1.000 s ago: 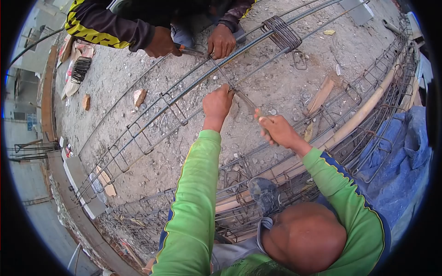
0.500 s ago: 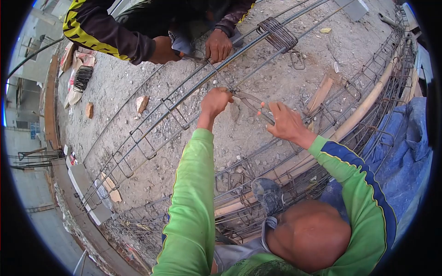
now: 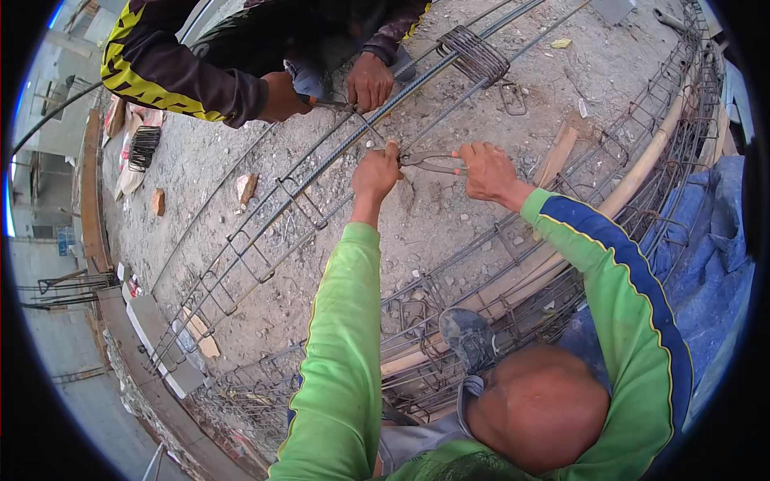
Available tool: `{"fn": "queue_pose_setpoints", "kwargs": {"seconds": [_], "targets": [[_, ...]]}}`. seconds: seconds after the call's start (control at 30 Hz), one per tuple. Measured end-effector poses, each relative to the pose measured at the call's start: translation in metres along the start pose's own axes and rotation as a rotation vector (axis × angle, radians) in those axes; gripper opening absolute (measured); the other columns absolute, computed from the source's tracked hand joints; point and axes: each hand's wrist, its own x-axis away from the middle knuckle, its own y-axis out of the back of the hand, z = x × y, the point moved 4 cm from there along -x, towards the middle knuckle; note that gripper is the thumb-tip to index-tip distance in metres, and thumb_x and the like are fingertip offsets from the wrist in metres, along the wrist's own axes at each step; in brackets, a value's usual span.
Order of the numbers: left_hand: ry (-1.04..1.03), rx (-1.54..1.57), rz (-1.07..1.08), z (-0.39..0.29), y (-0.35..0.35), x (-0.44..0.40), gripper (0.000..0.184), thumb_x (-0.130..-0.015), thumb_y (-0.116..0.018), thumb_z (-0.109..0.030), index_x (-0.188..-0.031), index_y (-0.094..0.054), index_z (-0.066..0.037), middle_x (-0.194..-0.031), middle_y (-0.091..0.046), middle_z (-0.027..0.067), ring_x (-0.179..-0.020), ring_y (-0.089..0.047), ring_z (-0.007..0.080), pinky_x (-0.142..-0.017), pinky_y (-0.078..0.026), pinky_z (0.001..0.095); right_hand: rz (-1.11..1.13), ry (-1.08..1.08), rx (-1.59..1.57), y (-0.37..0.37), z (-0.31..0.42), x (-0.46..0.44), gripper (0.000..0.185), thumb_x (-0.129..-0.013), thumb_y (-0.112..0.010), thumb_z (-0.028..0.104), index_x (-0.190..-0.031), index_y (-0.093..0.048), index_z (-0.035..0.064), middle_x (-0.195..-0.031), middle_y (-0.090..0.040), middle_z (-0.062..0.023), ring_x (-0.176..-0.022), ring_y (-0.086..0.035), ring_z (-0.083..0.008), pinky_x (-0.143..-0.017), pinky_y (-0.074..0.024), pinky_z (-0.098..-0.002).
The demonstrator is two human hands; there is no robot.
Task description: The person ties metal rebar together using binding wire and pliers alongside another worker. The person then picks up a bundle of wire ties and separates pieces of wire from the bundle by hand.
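Gripping the pliers (image 3: 437, 167) by the handles, the right hand (image 3: 488, 172) is closed; their tip meets the left hand (image 3: 375, 176), curled shut against the thin steel bar (image 3: 449, 111)

Crumpled blue tarp (image 3: 706, 272) at right, two brownish chunks (image 3: 247, 187) on gritty ground (image 3: 425, 232); board (image 3: 94, 192) at left

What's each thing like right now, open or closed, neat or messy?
Left hand: fingers curled closed
Right hand: closed on the pincers
Pincers: handles spread apart
Metal loops: bunched together on the bars
Blue tarp: crumpled
Green sleeves: down to the wrists
Shoe: dusty
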Motion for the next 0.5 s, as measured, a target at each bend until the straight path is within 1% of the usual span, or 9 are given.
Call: {"fn": "queue_pose_setpoints", "kwargs": {"seconds": [0.03, 0.17, 0.23, 0.27, 0.33, 0.43, 0.5], "targets": [[0.001, -0.004, 0.0, -0.001, 0.001, 0.0, 0.076, -0.103, -0.032, -0.062, -0.089, -0.079, -0.004, -0.082, -0.077, 0.0115, -0.105, -0.07, 0.0361, -0.094, -0.052, 0.0445, 0.008, 0.013, -0.034, 0.001, -0.002, -0.002, 0.029, -0.09, -0.068, 0.025, -0.115, -0.063, 0.0109, -0.1, -0.066, -0.0173, -0.092, -0.066, -0.0405, -0.078, -0.0509, -0.0529], [0.013, 0.013, 0.028, -0.007, 0.003, 0.004, 0.074, -0.103, -0.032, -0.06, -0.089, -0.078, -0.003, -0.082, -0.077, 0.0109, -0.105, -0.07, 0.0372, -0.094, -0.052, 0.0448, 0.066, 0.062, -0.094, 0.002, -0.018, -0.014, 0.029, -0.089, -0.068, 0.023, -0.116, -0.064, 0.0126, -0.1, -0.067, -0.0172, -0.092, -0.066, -0.0418, -0.077, -0.0526, -0.0522], [0.021, 0.017, 0.039, -0.006, 0.006, 0.003, 0.074, -0.103, -0.033, -0.059, -0.089, -0.078, -0.003, -0.082, -0.077, 0.0106, -0.104, -0.07, 0.0374, -0.094, -0.052, 0.0447, 0.042, 0.14, -0.084, 0.002, -0.022, -0.022, 0.029, -0.088, -0.068, 0.022, -0.116, -0.065, 0.0143, -0.099, -0.067, -0.0163, -0.089, -0.067, -0.041, -0.075, -0.0535, -0.0519], [0.023, 0.031, 0.048, -0.004, 0.004, 0.001, 0.073, -0.103, -0.033, -0.059, -0.088, -0.078, -0.003, -0.081, -0.077, 0.01, -0.104, -0.07, 0.037, -0.094, -0.052, 0.0444, 0.041, 0.139, -0.09, 0.002, -0.026, -0.025, 0.029, -0.088, -0.068, 0.022, -0.116, -0.065, 0.0143, -0.099, -0.067, -0.0163, -0.089, -0.067, -0.041, -0.075, -0.0535, -0.0519], [0.029, 0.041, 0.059, -0.002, 0.001, -0.002, 0.073, -0.103, -0.033, -0.059, -0.088, -0.078, -0.004, -0.081, -0.077, 0.0095, -0.104, -0.07, 0.0366, -0.094, -0.052, 0.0442, -0.015, 0.231, -0.128, 0.006, -0.027, -0.029, 0.029, -0.088, -0.068, 0.021, -0.115, -0.065, 0.0147, -0.097, -0.067, -0.0158, -0.088, -0.067, -0.04, -0.074, -0.0538, -0.0525], [0.03, 0.009, 0.051, -0.001, 0.0, -0.002, 0.073, -0.103, -0.033, -0.059, -0.087, -0.078, -0.004, -0.081, -0.077, 0.009, -0.103, -0.071, 0.0356, -0.093, -0.052, 0.044, 0.053, 0.227, -0.129, 0.007, -0.031, -0.034, 0.029, -0.087, -0.068, 0.022, -0.115, -0.065, 0.0147, -0.098, -0.067, -0.0151, -0.09, -0.067, -0.0389, -0.077, -0.054, -0.051], [0.048, 0.101, 0.062, -0.002, 0.001, 0.001, 0.073, -0.103, -0.033, -0.06, -0.088, -0.079, -0.006, -0.081, -0.077, 0.0088, -0.102, -0.071, 0.0352, -0.093, -0.052, 0.0442, 0.064, 0.241, -0.124, 0.005, -0.034, -0.038, 0.03, -0.087, -0.069, 0.023, -0.117, -0.065, 0.015, -0.1, -0.067, -0.0152, -0.093, -0.067, -0.039, -0.077, -0.0539, -0.051]]}}
